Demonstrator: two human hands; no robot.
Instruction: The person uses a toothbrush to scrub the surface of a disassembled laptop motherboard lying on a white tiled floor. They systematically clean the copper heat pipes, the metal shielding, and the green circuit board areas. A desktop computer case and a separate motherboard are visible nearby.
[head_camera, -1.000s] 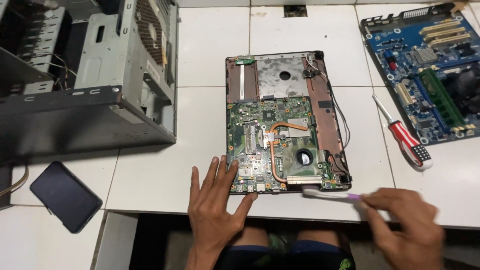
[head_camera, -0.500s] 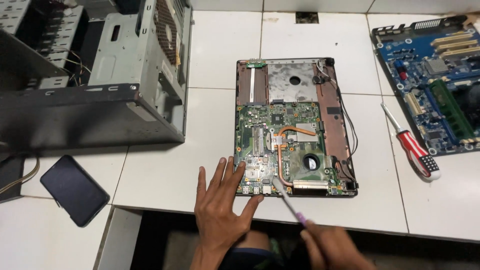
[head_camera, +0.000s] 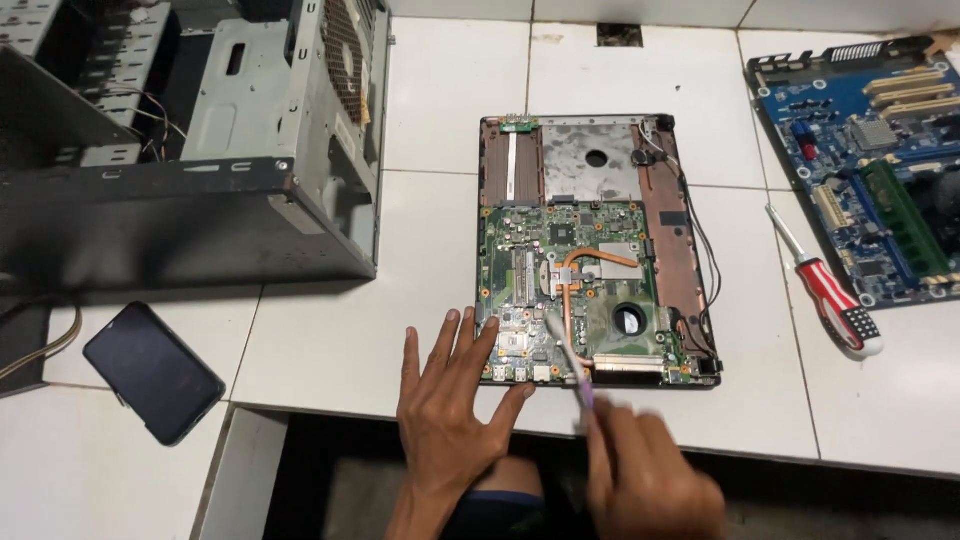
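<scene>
The right hand grips a thin purple-handled brush whose long axis runs toward eleven o'clock onto the laptop board (bristles near the copper pipe), while the left hand lies flat, unclenched, on the board's seven o'clock corner.

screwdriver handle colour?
Red, with a white-and-black end, on the screwdriver lying right of the open laptop. Head view.

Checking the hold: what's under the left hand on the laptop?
The left hand lies flat on the green motherboard's near-left corner, fingers spread. Components beneath the palm are covered.
</scene>
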